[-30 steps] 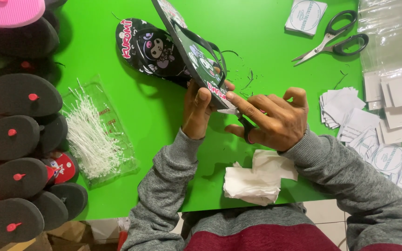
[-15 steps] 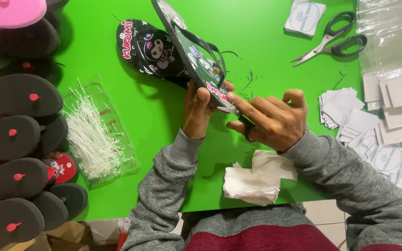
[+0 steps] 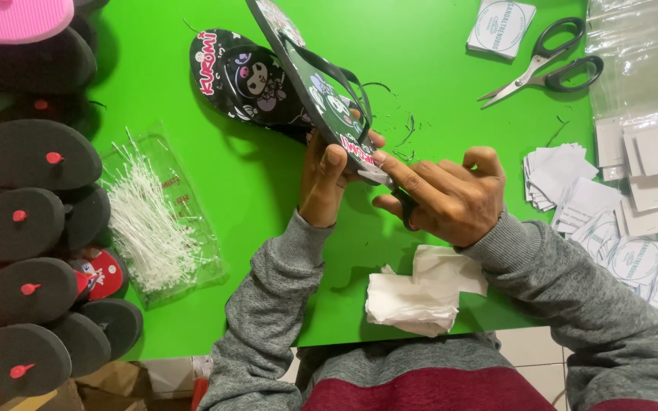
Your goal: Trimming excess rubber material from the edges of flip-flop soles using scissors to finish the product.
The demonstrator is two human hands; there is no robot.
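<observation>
Black flip-flop [image 3: 310,84] with cartoon print is tilted up over the green table [image 3: 436,91], heel end down at the hands. Left hand [image 3: 327,179] grips that heel, thumb pressed on the printed sole. Right hand [image 3: 451,199] pinches a small white tag [image 3: 372,175] against the heel edge. Its mate [image 3: 245,80] lies flat behind; crumpled tissue [image 3: 420,293] sits near the wrists.

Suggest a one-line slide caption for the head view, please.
Left hand and right hand hold a black printed flip-flop tilted above a green table.
</observation>
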